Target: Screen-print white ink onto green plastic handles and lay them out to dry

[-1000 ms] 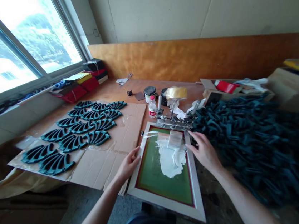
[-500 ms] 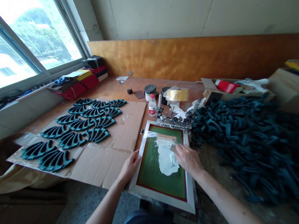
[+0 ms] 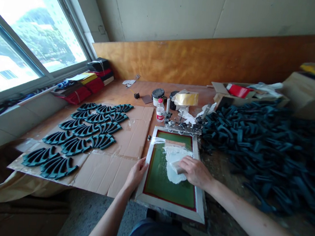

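A screen printing frame (image 3: 170,209) with a pale rim and green mesh lies in front of me. White ink (image 3: 173,157) is spread thickly over the middle of the mesh. My right hand (image 3: 196,172) is closed on a squeegee (image 3: 177,168), whose edge rests in the ink; part of it is hidden by my fingers. At the frame's left rim, my left hand (image 3: 136,173) grips the side, thumb on top. A metal hinge clamp (image 3: 183,127) stands at the frame's far end. A brownish strip (image 3: 175,143) shows near the top of the mesh.
Left of the frame, several dark green fan-shaped parts (image 3: 76,146) lie in rows on cardboard (image 3: 97,171). A big pile of dark green parts (image 3: 257,144) covers the right side. Behind stand a red-capped bottle (image 3: 160,112), an ink tub (image 3: 158,95) and a tape roll (image 3: 186,98).
My right hand has drawn the squeegee toward me through the white ink, and it now sits lower on the mesh. My left hand stays at the frame's left rim.
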Demonstrator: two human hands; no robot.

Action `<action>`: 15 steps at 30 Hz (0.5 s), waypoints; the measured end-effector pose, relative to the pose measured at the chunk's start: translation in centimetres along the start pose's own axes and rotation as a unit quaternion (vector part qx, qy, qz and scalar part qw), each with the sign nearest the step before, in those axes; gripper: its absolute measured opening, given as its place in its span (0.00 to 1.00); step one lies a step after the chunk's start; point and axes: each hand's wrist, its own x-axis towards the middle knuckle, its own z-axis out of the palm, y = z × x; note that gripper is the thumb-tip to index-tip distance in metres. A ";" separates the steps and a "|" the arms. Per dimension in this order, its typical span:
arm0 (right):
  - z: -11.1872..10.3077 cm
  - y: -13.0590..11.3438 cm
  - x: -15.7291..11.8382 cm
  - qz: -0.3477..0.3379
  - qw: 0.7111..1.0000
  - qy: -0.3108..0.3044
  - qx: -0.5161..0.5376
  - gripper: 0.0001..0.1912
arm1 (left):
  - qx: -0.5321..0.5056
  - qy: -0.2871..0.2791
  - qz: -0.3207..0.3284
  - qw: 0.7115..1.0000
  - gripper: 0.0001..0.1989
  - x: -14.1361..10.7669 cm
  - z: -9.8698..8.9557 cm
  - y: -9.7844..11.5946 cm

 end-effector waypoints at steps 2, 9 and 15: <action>1.1 -0.4 -0.7 -0.025 0.999 0.035 -0.002 0.14 | -0.015 0.003 -0.006 1.000 0.28 0.0 0.0 0.2; -0.6 0.6 0.7 0.017 0.999 -0.009 0.034 0.10 | -0.075 -0.021 -0.028 0.997 0.31 -0.7 -0.4 2.3; -5.5 4.6 5.6 0.214 0.970 0.096 -0.062 0.27 | -0.159 -0.057 -0.057 0.984 0.37 -2.0 -2.7 8.0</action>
